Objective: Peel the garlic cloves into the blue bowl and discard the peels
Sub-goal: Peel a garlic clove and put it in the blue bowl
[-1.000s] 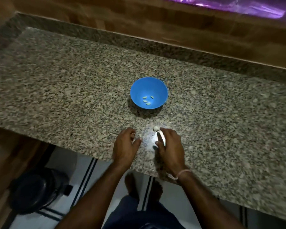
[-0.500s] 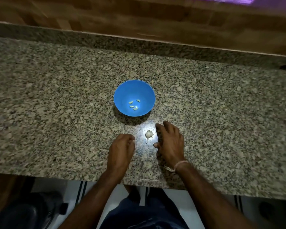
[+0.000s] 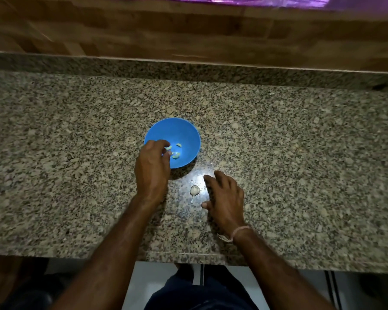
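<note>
Bearing a blue bowl, speckled granite counter, wooden wall behind

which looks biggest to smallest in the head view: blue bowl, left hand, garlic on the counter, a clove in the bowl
1. blue bowl and left hand: look alike, hand nearer the camera, unranked
2. garlic on the counter
3. clove in the bowl
</note>
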`<state>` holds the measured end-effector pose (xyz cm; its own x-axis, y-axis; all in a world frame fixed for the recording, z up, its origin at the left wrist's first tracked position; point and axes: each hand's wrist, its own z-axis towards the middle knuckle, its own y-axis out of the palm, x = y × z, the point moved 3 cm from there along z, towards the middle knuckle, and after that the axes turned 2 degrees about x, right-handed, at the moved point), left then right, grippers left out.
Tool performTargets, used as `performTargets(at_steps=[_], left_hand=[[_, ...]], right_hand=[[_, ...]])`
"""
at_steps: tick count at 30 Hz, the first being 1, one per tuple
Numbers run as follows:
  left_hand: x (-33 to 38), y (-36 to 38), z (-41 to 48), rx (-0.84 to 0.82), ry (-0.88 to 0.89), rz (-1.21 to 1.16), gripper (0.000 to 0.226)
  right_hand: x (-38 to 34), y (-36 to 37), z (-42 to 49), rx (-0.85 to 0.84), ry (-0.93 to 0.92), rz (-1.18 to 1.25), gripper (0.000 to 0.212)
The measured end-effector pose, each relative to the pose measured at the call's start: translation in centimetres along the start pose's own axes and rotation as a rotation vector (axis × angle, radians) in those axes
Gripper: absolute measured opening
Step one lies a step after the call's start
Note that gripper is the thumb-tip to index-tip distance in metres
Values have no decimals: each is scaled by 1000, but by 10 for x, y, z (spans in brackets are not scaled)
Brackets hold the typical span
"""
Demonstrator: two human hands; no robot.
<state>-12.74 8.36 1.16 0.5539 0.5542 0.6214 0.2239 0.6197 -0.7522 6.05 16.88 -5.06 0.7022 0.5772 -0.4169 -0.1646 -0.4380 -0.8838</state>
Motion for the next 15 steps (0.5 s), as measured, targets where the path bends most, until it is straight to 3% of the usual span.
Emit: performTargets(at_steps=[3,5,8,11,15], left_hand=[[9,12,-48,-69,-11,-98,11],[10,34,-78,-205,-86,-130,22],[9,63,-94,-275,-143,-48,27],[13,73,-94,-267,-187,-15,16],[18,71,-101,-189,-301,-160,19]], right_hand=[[5,2,3,-8,-29,10,80],[10,5,5,1,-47,59,79],[18,12,7,55,-98,223,68],[19,17,5,68,-127,412,45],[25,17,8,56,-26,669,22]])
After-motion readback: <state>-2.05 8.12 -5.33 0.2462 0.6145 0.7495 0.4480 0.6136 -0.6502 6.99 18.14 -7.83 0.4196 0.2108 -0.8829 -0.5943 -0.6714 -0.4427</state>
